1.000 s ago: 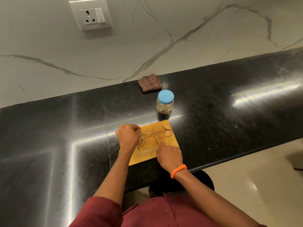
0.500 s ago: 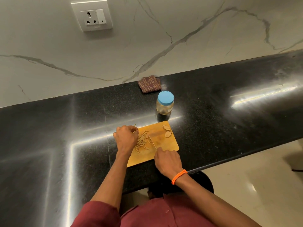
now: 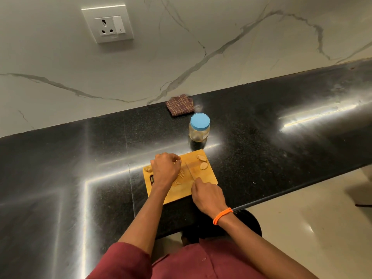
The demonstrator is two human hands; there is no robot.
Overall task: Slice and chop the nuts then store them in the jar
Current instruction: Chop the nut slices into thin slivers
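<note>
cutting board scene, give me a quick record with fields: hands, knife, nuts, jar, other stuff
left hand: fingers curled over nut slivers on the cutting board
right hand: grips the knife, blade on the board
uncut nuts: far right corner of the board
jar: upright behind the board, blue lid on
cloth: folded, checked, at the wall
surface: black countertop

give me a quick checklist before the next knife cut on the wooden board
1. Right hand grips the knife: ok.
2. Left hand rests curled on the sliced nut pieces, beside the blade: ok; fingertip clearance: cannot tell.
3. Rectangular wooden cutting board lies flat on the black stone counter: ok.
4. Two unsliced nut pieces wait at the far right corner: ok.
5. Clear jar with blue lid open for storing: not ok, lid on.
</note>
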